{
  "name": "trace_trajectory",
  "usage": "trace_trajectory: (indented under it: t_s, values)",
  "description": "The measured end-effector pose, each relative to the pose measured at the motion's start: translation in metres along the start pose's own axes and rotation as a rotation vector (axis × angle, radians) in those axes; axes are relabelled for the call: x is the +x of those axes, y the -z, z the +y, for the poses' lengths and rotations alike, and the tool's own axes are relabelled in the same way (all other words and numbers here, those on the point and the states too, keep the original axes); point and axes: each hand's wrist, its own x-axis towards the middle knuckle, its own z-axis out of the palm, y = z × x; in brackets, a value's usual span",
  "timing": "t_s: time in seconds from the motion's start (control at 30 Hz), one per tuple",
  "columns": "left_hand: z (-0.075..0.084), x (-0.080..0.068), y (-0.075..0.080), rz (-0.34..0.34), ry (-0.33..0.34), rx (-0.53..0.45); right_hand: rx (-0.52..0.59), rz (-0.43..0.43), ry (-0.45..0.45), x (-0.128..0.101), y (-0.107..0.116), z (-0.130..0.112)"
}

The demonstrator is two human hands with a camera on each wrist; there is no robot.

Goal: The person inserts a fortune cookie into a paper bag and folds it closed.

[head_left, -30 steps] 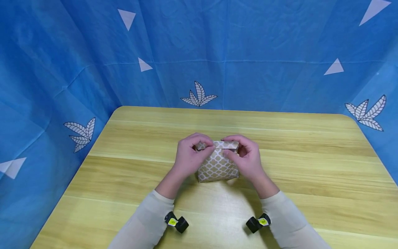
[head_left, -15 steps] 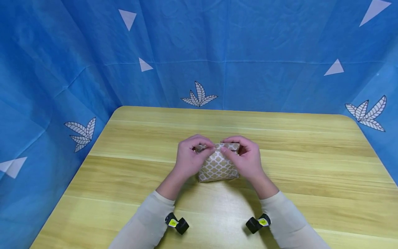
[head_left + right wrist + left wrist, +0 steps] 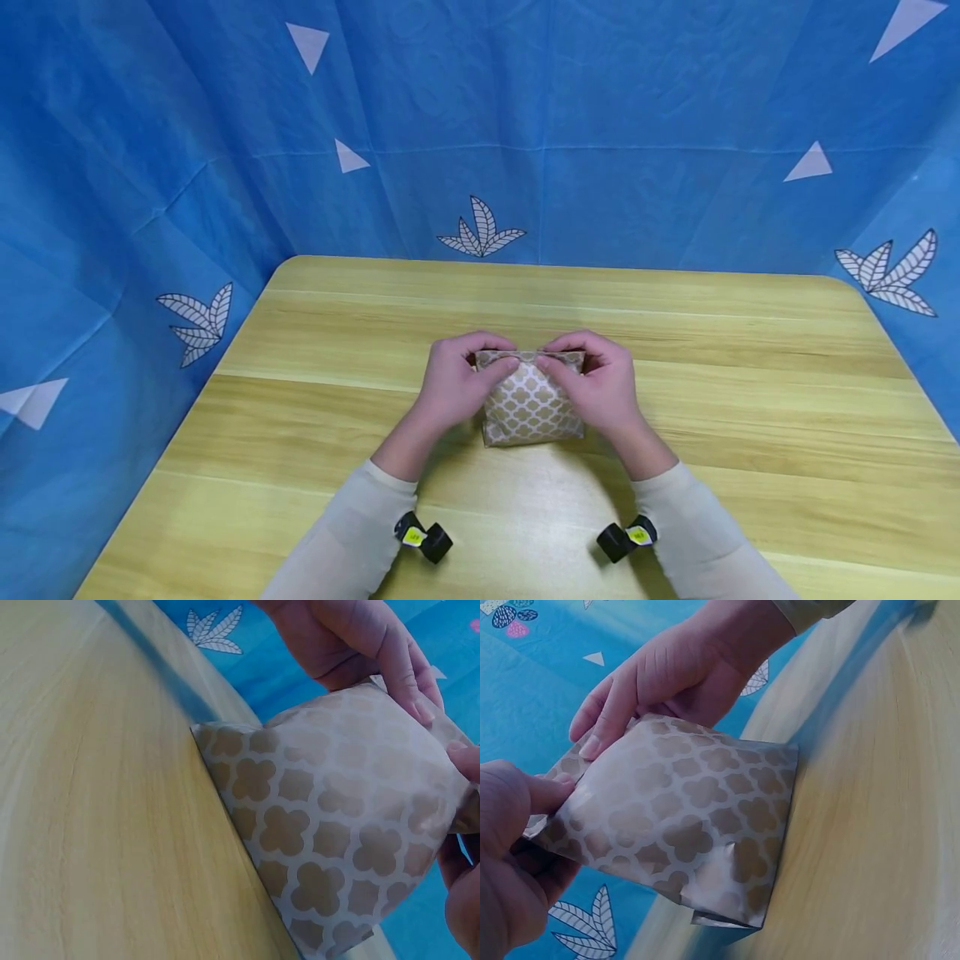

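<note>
A small brown paper bag (image 3: 531,402) with a white quatrefoil pattern stands upright on the wooden table (image 3: 315,350), near its middle. My left hand (image 3: 456,380) pinches the bag's top edge at its left corner, thumb on the near side. At the right corner my right hand (image 3: 596,382) pinches the same edge. The top looks pressed flat into a fold between the two hands. In the left wrist view the bag (image 3: 682,825) fills the middle, with the right hand (image 3: 667,682) beyond it. The right wrist view shows the bag (image 3: 330,847) resting on the table.
Blue cloth (image 3: 525,117) printed with white leaves and triangles hangs behind and beside the table. Light sleeves (image 3: 352,542) cover both forearms, and a black wrist camera (image 3: 423,537) sits on each.
The bag's top edge has been pressed down flatter and straighter. Both hands have shifted slightly right and lower with the bag.
</note>
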Motion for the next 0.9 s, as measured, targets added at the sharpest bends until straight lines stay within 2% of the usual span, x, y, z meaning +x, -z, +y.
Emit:
trace_trajectory:
  t_s: [0.23, 0.47, 0.7, 0.9]
  values:
    - [-0.004, -0.001, -0.001, 0.043, 0.022, -0.052, -0.035, -0.003, -0.058, 0.0, 0.003, -0.004]
    - [-0.007, 0.0, -0.002, 0.069, 0.016, -0.064, -0.048, -0.018, -0.096, 0.003, 0.002, -0.03]
    - [-0.012, -0.001, 0.0, 0.053, 0.045, -0.121, -0.042, -0.028, -0.088, 0.002, 0.004, -0.03]
    - [-0.012, -0.002, 0.006, 0.026, 0.056, -0.11, -0.042, -0.009, -0.077, 0.001, 0.009, -0.026]
